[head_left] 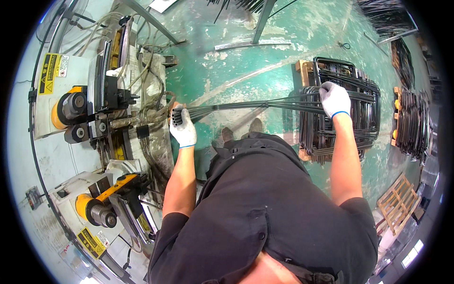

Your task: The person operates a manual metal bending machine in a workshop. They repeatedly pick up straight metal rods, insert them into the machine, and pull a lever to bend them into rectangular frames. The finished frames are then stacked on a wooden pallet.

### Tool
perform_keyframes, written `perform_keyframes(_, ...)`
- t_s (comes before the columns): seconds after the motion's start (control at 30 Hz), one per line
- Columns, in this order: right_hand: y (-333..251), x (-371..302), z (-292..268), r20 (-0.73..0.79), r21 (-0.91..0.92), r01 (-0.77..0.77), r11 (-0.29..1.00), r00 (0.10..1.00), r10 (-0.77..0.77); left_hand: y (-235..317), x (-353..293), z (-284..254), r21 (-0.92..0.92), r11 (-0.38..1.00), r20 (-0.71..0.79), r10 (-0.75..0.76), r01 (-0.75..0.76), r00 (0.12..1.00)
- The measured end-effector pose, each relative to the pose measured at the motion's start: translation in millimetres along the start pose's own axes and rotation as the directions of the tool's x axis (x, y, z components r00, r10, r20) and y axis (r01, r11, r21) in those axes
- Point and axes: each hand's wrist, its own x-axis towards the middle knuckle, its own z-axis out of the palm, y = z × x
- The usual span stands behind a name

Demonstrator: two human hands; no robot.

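A bundle of thin black metal tubes (246, 105) stretches sideways in front of my body, fanning out slightly toward the right. My left hand (183, 131), in a white glove with a blue cuff edge, is wrapped round the bundle's left end, where the open tube ends show. At the other side my right hand (336, 100), gloved alike, is closed on the tubes above a stack of bent black tube frames (371, 97). Its fingertips are partly hidden, and the tubes there overlap visually with the stack.
Bending machines with rollers (74, 104) and a lower yellow-and-black head (94, 210) line the left side, with hoses near my left hand. A wooden pallet (302, 71) lies under the frames. More black tube stacks (414, 118) and a wooden crate (398, 201) stand farther right.
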Motion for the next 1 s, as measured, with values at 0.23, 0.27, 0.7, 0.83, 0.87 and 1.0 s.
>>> perform_keyframes(0.23, -6.1, 4.9, -10.1, 0.091, 0.268, 0.086, 0.959, 0.989, -0.114, 3.8, -1.9, -0.4, 0.023, 0.999, 0.029, -0.035, 0.034, 0.999)
perform_keyframes(0.27, -3.7, 4.0, -7.4, 0.098, 0.31, 0.078, 0.948, 0.989, -0.114, 6.4, -1.2, -0.6, 0.004, 0.999, 0.032, -0.04, 0.04, 0.999)
perform_keyframes(0.7, 8.3, -15.5, 6.7, 0.116, 0.384, 0.007, 0.923, 0.992, -0.056, 18.6, -9.5, -3.0, -0.059, 0.996, 0.045, -0.062, 0.064, 0.997)
perform_keyframes(0.83, 10.5, -17.5, -0.1, 0.131, 0.417, -0.012, 0.909, 0.99, -0.047, 18.4, -9.5, -4.9, -0.022, 0.998, 0.066, -0.051, 0.053, 0.997)
perform_keyframes(0.87, 12.8, -17.4, 0.5, 0.145, 0.442, -0.036, 0.896, 0.989, -0.032, 18.3, -8.1, -7.7, 0.004, 1.0, 0.067, -0.017, 0.017, 0.998)
perform_keyframes(1.0, 40.8, -13.2, 16.6, 0.093, 0.684, -0.086, 0.724, 0.995, 0.03, 18.5, -8.8, -8.1, -0.038, 0.999, 0.109, -0.035, 0.039, 0.993)
